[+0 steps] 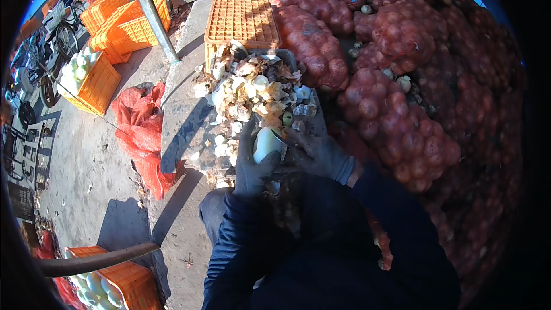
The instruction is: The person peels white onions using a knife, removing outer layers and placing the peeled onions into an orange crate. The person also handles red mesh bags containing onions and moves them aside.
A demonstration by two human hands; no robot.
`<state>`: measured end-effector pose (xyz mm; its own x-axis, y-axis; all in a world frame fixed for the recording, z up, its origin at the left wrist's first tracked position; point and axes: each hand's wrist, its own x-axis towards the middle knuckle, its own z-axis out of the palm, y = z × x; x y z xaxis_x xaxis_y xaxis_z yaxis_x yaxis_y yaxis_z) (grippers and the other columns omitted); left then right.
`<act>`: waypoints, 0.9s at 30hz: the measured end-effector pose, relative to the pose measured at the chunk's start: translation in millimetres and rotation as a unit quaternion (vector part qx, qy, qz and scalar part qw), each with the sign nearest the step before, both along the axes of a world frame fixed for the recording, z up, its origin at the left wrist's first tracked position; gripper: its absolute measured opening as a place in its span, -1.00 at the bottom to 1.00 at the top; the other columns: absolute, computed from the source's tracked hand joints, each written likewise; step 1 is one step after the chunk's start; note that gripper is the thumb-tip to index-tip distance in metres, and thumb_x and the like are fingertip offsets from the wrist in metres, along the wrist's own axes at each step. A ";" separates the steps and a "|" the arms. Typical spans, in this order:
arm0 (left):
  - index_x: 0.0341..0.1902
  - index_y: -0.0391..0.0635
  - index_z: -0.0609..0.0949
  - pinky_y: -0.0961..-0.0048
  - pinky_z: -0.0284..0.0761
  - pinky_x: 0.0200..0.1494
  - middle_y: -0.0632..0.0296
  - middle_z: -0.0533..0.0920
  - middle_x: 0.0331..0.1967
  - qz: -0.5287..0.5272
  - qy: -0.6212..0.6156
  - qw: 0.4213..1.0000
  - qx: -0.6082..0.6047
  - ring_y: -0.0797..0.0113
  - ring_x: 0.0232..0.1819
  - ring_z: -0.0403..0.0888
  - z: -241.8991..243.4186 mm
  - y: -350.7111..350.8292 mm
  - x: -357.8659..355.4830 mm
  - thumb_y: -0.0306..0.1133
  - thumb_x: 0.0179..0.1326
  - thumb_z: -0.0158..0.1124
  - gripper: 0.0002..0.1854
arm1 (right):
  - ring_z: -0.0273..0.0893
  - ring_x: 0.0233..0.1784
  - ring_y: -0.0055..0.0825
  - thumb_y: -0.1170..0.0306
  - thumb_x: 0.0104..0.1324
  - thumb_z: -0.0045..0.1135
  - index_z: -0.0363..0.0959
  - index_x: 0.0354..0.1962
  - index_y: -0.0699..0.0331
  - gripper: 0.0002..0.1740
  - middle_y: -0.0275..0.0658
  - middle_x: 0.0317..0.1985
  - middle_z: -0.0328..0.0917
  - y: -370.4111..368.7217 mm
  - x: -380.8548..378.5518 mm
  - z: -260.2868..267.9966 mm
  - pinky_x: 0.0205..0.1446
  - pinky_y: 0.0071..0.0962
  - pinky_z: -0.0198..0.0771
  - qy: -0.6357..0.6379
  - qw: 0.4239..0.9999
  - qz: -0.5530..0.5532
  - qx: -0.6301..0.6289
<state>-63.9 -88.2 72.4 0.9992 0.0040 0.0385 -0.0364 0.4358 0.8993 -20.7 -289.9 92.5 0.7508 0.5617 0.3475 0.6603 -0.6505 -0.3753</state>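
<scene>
A pale peeled onion (266, 145) sits in my left hand (253, 168), the gloved fingers wrapped around its left side and front. My right hand (320, 155), also gloved, grips a small knife (280, 137) whose dark blade lies against the onion's upper right side. Most of the knife's handle is hidden in the fingers. Just beyond the hands, a heap of onion skins and scraps (254, 88) covers much of a work surface (316, 122). A small greenish onion (287, 118) rests at the near edge of that heap.
Full red mesh sacks of onions (400, 137) are piled along the right. An upturned orange crate (242, 19) stands past the scraps. To the left lie an empty red mesh sack (140, 129) and a crate of peeled onions (97, 88). Metal poles (153, 13) cross the left side.
</scene>
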 end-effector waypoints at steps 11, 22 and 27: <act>0.43 -0.13 0.34 0.14 0.53 0.21 0.05 0.51 0.26 -0.045 0.042 0.963 -0.262 0.09 0.25 0.52 -20.5 -0.7 7.7 0.06 0.23 0.29 -0.21 | 0.38 0.24 0.18 0.20 0.31 0.16 0.23 0.40 0.20 -0.27 0.16 0.18 0.41 22.4 -4.2 11.0 0.46 0.03 0.21 -0.112 0.981 -0.020 -0.157; 0.41 -0.21 0.34 0.11 0.57 0.16 -0.02 0.53 0.23 -0.056 0.028 0.965 -0.254 0.04 0.23 0.54 -23.1 3.0 7.7 0.07 0.17 0.33 -0.15 | 0.60 -0.53 -0.26 0.09 0.42 0.17 0.45 0.08 0.27 -0.53 -0.15 -0.44 0.57 21.2 45.9 -27.8 -0.52 -0.25 0.54 0.415 0.892 -0.143 0.106; 0.43 -0.33 0.32 0.13 0.40 0.37 -0.09 0.50 0.28 -0.056 0.040 0.948 -0.310 0.04 0.30 0.49 -18.1 2.8 -0.9 -0.03 0.37 0.11 -0.28 | 0.44 -0.70 -0.59 -0.01 0.47 0.11 0.56 -0.05 0.28 -0.52 -0.30 -0.56 0.54 8.7 35.4 -0.2 -0.65 -0.51 0.40 0.506 0.800 -0.114 0.301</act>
<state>-64.8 -85.4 54.3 0.9943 -0.1061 -0.0132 0.0999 0.8783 0.4675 14.7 -281.3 92.2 0.8779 0.3293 -0.3476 -0.2907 -0.2102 -0.9334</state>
